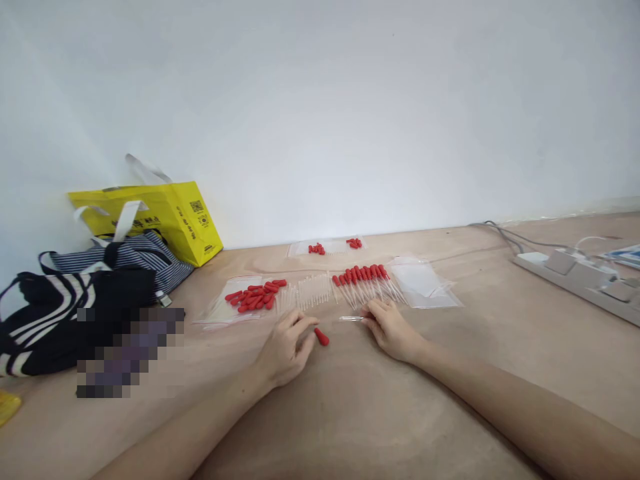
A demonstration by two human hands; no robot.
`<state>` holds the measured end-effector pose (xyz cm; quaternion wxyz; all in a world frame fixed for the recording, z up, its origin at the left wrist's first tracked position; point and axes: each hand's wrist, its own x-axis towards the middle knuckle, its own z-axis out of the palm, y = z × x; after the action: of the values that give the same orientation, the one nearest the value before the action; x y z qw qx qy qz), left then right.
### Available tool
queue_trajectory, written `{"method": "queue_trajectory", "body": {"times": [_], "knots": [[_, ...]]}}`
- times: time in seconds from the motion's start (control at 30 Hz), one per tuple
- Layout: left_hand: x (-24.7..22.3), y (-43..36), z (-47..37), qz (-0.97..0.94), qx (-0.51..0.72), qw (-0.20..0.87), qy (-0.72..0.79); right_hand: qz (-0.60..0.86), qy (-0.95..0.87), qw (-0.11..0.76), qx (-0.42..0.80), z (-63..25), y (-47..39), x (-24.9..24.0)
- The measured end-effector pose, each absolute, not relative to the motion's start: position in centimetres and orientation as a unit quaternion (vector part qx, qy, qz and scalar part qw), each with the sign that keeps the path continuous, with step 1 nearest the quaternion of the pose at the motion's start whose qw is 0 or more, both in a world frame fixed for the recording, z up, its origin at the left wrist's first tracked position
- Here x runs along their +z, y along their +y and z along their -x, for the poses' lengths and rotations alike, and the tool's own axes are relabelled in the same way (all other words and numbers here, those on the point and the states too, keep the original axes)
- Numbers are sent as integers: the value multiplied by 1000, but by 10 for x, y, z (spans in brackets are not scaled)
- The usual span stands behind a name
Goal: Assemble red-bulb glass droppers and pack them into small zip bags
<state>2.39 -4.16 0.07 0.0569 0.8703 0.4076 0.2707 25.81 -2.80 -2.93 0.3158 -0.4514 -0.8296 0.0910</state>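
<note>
Between my hands a red rubber bulb (321, 337) lies close to the fingertips of my left hand (290, 347); whether they touch it I cannot tell. The fingers of my right hand (387, 327) are pinched on one end of a clear glass tube (351, 319), which points left. Just beyond that hand, several tubes with red bulbs on their ends (367, 277) lie in a row. Bare clear tubes (315, 291) lie side by side to their left. A pile of loose red bulbs (255, 297) rests on a plastic bag (220, 310).
Plastic bags (425, 283) lie right of the row. Near the wall are small red bulbs (317, 249) on another bag. A yellow bag (200, 227), striped cloth bag (135, 257) and black garment (110, 293) stand left. A power strip (583, 280) with cables lies right.
</note>
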Motion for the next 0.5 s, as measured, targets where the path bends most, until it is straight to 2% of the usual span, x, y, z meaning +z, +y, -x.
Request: {"method": "queue_trajectory", "body": {"times": [0.2, 0.5], "knots": [[-4, -46, -45, -871, 221, 55, 436, 442, -837, 312, 87, -257, -28, -31], [-12, -41, -32, -845, 270, 111, 448, 429, -855, 290, 33, -255, -33, -29]]}}
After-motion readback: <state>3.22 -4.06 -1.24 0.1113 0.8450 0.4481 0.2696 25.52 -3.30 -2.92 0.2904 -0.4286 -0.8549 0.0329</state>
